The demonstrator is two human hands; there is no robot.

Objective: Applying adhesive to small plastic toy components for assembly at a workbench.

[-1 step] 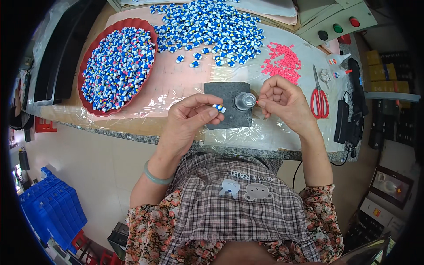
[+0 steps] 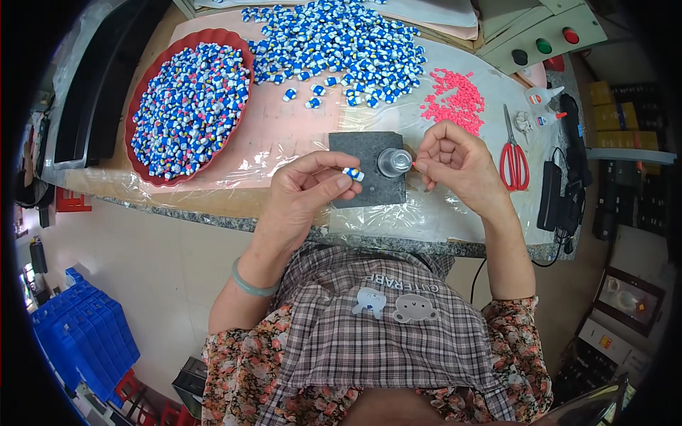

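Between the thumb and fingers of my left hand (image 2: 305,186) is a small blue-and-white figurine (image 2: 353,173) with a bit of yellow, held above the left part of a dark grey square slab (image 2: 348,145). My right hand (image 2: 458,167) pinches a tiny pinkish-red piece (image 2: 414,164), mostly hidden by the fingertips. Just left of those fingertips, a small clear bottle (image 2: 394,162) stands on the slab's right part. Beyond my right hand lies a pile of small pink pieces (image 2: 455,103) like the one I pinch.
Many similar figurines (image 2: 334,50) are heaped at the back. A red scalloped tray (image 2: 133,135) at left is full of them, some with pink parts. Red-handled scissors (image 2: 513,167), small glue bottles (image 2: 543,106) and a black power adapter (image 2: 549,195) lie at right.
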